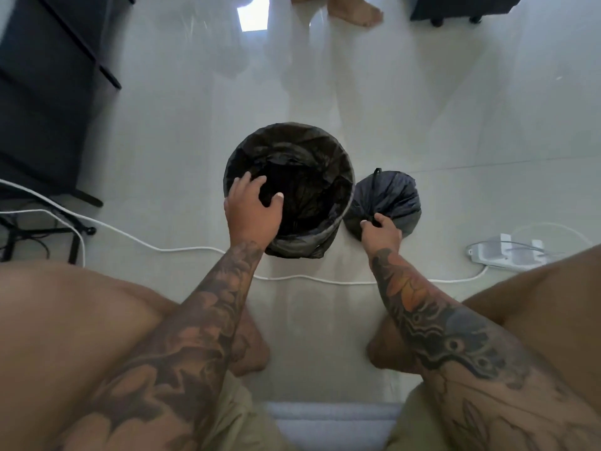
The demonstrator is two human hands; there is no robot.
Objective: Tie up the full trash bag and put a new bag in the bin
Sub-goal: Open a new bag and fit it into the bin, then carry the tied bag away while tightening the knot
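**New liner in the bin, tied bag beside it**

Seen from above, from a camera on the head of a seated person whose bare knees frame the bottom of the view. On the pale glossy floor stands a round bin, already lined with a new black bag whose edge is folded over the rim all the way round. The plastic inside looks crumpled and loose rather than pressed to the walls.

The left hand hovers over the near left side of the bin's mouth, fingers spread and reaching down into the liner. It grips nothing that can be seen — most likely it is there to push the plastic down and settle it against the inside.

Just to the right of the bin, touching or almost touching it, sits the full trash bag, a small dark bundle gathered into pleats towards a tied neck, with a thin loop sticking up at its far side. The right hand rests on its near edge, fingers curled and pinching the gathered plastic — seemingly to steady it or to move it aside.

A white cable runs across the floor in front of the bin to a white power strip on the right. Dark furniture fills the upper left, and another person's bare foot shows at the top edge.

Both halves of the task appear nearly done.
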